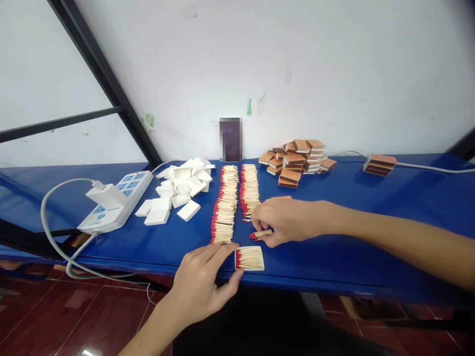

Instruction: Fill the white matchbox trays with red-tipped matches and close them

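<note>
At the front edge of the blue table, my left hand [202, 279] grips the left end of a white matchbox tray [263, 262] between thumb and fingers. Red-tipped matches [250, 258] lie side by side inside it. Just above the tray, my right hand [280, 221] pinches a small bunch of matches [261, 234], red heads pointing left. Beyond the hands stand two long rows of matches, a left row [225, 202] and a shorter right row [250, 188], heads to the left. My right hand touches or nearly touches the near end of the right row.
White matchbox trays [188, 210] lie heaped at the left, near a power strip [122, 202] with cables. Orange-brown matchboxes [293, 160] are piled at the back right, with a few more [379, 164] further right. A dark pixelated rectangle [232, 141] leans on the wall.
</note>
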`<action>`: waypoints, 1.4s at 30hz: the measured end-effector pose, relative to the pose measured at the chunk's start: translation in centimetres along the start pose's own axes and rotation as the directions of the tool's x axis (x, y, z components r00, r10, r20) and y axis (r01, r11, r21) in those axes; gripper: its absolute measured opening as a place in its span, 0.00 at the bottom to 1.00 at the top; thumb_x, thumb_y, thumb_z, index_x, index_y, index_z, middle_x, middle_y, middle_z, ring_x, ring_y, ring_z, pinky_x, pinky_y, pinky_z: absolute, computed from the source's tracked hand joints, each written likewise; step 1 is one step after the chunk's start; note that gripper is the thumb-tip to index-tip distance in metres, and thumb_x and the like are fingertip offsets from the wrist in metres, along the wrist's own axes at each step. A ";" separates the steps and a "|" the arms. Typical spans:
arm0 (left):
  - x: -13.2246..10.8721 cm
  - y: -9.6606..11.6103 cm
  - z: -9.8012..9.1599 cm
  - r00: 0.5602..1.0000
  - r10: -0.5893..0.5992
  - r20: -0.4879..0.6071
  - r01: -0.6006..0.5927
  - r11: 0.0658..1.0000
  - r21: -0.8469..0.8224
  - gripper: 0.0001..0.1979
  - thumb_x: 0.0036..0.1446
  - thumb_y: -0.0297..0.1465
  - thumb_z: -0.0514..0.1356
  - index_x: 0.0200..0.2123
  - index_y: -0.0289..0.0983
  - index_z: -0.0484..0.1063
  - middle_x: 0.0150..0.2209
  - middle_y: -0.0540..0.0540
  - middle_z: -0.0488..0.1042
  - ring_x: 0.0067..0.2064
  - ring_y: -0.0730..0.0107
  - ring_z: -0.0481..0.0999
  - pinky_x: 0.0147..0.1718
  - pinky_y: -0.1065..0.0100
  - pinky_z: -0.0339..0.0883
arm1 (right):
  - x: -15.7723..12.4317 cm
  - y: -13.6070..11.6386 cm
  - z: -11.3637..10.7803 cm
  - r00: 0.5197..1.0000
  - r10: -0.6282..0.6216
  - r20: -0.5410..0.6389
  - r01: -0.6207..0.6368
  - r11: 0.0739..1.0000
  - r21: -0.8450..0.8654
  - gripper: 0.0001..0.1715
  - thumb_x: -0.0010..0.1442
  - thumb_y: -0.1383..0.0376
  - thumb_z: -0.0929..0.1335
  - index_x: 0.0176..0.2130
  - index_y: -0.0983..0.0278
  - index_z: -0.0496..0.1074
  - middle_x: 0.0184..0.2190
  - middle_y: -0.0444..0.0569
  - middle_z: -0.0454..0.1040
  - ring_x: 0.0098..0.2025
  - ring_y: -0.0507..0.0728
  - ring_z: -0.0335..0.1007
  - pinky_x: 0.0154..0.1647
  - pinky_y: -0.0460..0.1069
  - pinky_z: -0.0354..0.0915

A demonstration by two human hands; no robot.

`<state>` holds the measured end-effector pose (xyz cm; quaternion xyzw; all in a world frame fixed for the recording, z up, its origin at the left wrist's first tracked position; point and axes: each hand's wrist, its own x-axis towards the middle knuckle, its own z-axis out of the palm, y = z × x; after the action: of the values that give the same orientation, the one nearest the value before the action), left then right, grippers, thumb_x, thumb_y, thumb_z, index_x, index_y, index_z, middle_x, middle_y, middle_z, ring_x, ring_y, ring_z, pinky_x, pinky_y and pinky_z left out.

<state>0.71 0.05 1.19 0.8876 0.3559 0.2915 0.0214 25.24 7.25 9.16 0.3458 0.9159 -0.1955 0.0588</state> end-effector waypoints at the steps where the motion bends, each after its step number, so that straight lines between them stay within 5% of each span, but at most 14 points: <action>1: 0.0 0.0 0.0 1.000 0.001 -0.005 -0.001 1.000 0.000 0.15 0.62 0.33 0.60 0.51 0.36 0.72 0.41 0.43 0.82 0.29 0.68 0.79 0.32 0.66 0.75 | 0.0 -0.1 -0.1 1.000 0.010 0.006 -0.010 1.000 -0.007 0.05 0.54 0.66 0.69 0.30 0.64 0.67 0.31 0.46 0.72 0.33 0.54 0.63 0.31 0.48 0.52; 30: -0.1 0.1 0.1 1.000 -0.004 -0.001 0.004 1.000 0.006 0.15 0.62 0.34 0.60 0.51 0.37 0.72 0.41 0.44 0.82 0.31 0.66 0.80 0.32 0.66 0.75 | 0.1 -0.1 -0.5 0.996 0.089 0.006 -0.089 0.994 0.069 0.09 0.53 0.69 0.70 0.37 0.64 0.77 0.35 0.46 0.79 0.37 0.55 0.70 0.32 0.47 0.56; 42: -0.2 0.0 0.2 1.000 -0.009 0.005 0.009 1.000 0.003 0.15 0.62 0.33 0.60 0.52 0.37 0.72 0.42 0.44 0.82 0.32 0.65 0.81 0.31 0.66 0.75 | -0.1 -0.6 -0.7 0.999 0.007 0.038 -0.008 1.000 0.008 0.07 0.58 0.72 0.67 0.29 0.66 0.73 0.25 0.44 0.74 0.30 0.51 0.64 0.34 0.47 0.54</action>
<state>0.64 -0.05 0.91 0.8867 0.3605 0.2886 0.0221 24.97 7.01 9.99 0.3456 0.9125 -0.2053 0.0756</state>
